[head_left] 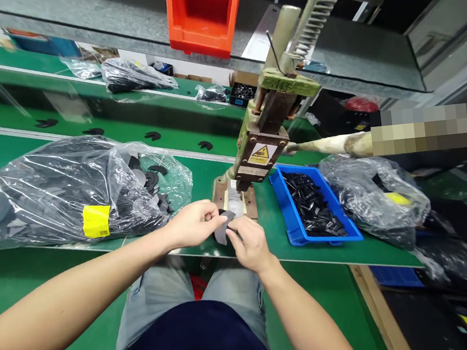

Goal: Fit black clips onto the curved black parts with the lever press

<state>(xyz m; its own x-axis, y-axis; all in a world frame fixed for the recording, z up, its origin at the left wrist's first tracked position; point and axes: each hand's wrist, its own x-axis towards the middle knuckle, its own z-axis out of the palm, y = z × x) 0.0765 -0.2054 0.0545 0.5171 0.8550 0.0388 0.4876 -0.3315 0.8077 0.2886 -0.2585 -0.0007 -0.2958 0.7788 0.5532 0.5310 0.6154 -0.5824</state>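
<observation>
A thin, dark grey curved piece (221, 233) is held between my two hands, just in front of the hand press (260, 139). My left hand (194, 223) pinches its upper left edge with thumb and forefinger. On the other side, my right hand (249, 242) grips it with closed fingers. The press's metal base (250, 202) lies right behind my fingertips. To the right of the press, a blue bin (291, 225) holds many small black parts (310, 203). A clear plastic bag (113, 170) of dark flat pieces lies open on the left.
Several dark curved pieces (152, 135) lie spaced along the green belt (121, 125) behind the bench. An orange bin (202, 18) sits on the shelf above. The press's lever (329, 142) sticks out rightward above another plastic bag (366, 184).
</observation>
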